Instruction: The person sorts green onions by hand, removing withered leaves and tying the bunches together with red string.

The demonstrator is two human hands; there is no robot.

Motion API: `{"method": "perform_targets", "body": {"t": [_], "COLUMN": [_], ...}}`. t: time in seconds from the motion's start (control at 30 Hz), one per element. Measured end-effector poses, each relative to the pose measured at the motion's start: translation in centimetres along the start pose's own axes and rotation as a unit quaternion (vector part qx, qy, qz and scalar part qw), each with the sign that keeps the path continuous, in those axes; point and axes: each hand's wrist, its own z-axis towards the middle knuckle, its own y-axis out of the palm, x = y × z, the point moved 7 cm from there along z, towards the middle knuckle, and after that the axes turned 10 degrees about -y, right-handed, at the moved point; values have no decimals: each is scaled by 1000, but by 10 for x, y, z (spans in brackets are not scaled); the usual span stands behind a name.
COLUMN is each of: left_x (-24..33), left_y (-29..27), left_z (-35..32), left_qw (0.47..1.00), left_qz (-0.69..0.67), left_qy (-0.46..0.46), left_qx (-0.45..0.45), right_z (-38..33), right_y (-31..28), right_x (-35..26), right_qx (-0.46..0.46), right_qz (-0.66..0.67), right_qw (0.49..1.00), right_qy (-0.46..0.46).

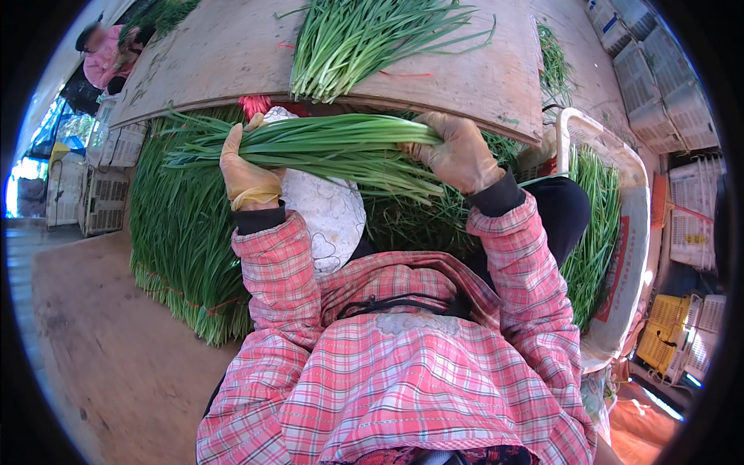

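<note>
Both gloved hands, left hand (246,174) and right hand (457,153), grip a long green chive bundle (325,147) just below the worn wooden tabletop (480,77) edge at twelve o'clock, white plastic crates (659,85) stacked at two o'clock.

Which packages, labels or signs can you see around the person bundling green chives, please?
White plastic crate with a red printed label: at the person's right, long, holding chives.
Stacked white slatted plastic crates: upper right, empty.
Yellow plastic crates: lower right.
White crates: far left, standing.
No screens.
</note>
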Motion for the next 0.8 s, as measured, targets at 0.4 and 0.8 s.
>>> {"method": "perform_targets", "body": {"t": [0.4,0.8], "left_x": [20,22], "left_y": [-59,-62], "left_z": [43,39], "left_qw": [990,988], "left_qz": [-74,-83], "left_qy": [94,95], "left_qx": [75,92], "right_z": [-44,-62], "right_y": [-24,45], "right_x": [-6,-25], "right_qx": [158,-213], "right_qz": [92,303], "right_qw": [976,904], "right_qy": [115,215]}}
